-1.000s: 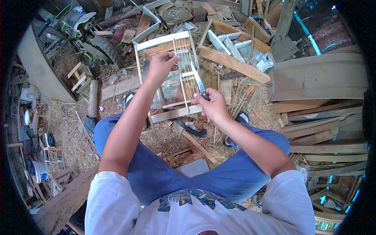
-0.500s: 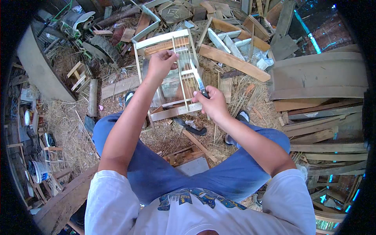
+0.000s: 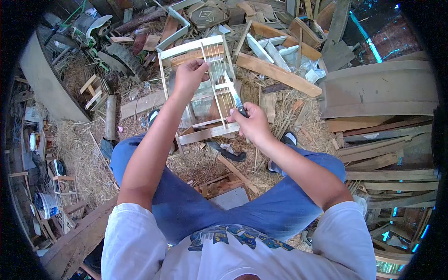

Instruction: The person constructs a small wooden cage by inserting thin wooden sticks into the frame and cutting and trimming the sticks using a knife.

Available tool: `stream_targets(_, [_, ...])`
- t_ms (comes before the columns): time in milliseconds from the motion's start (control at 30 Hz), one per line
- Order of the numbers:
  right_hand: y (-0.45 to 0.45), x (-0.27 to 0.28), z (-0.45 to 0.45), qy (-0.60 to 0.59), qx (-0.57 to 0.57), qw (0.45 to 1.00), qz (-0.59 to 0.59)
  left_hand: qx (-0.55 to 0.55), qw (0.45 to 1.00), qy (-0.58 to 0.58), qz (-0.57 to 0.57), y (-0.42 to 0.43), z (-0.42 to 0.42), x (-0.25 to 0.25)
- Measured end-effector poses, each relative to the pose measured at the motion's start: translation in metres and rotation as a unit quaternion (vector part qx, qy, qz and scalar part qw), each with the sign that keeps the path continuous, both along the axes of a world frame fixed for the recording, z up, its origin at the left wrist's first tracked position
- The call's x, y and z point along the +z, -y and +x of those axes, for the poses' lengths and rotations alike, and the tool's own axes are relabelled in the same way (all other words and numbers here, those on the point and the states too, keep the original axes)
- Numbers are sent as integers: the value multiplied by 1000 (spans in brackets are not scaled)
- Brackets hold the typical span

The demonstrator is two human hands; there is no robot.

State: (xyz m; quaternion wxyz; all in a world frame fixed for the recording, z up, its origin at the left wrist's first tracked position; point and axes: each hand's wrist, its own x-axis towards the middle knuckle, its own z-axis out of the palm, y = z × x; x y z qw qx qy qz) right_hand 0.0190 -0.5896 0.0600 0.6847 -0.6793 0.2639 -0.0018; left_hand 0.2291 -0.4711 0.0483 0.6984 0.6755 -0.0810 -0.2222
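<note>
A pale wooden frame (image 3: 196, 136) with thin strips across its right part lies in front of my knees. My left hand (image 3: 191, 74) is closed in a pinch on a thin wooden strip (image 3: 212, 84) near its upper end. The strip slants down over the frame. In my right hand (image 3: 250, 120) is a knife (image 3: 235, 95) with a dark handle, its blade pointing up and slightly left over the frame's right side. The fingertips of my right hand are beside the strip's lower part; whether they touch it, I cannot tell.
A curved dark tool (image 3: 233, 156) lies on the straw below the frame. Beyond it are a long plank (image 3: 280, 74) and scrap wood. Stacked boards (image 3: 378, 135) stand at the right, a curved panel (image 3: 53, 77) at the left. A white bucket (image 3: 48, 205) sits lower left.
The thin strip and my left hand have shifted slightly left, and the strip's top now leans further left. My right hand still holds the knife in nearly the same place.
</note>
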Motion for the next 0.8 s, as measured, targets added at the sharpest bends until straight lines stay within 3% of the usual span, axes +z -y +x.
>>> stream_targets(233, [-2,11,2,-12,-11,1000,19,-5,1000,3,22,-1,-5,9])
stream_targets(433, [29,28,22,53,-44,998,-3,-12,999,32,0,-4,-19,30])
stream_targets(567, [66,58,34,135,-20,981,-137,-68,995,58,-42,-2,-44,58])
stream_targets(667, [84,90,31,225,20,919,-324,-115,990,18,-85,2,-71,96])
stream_targets(800, [97,115,20,248,3,905,-347,-183,972,-48,-139,10,-92,121])
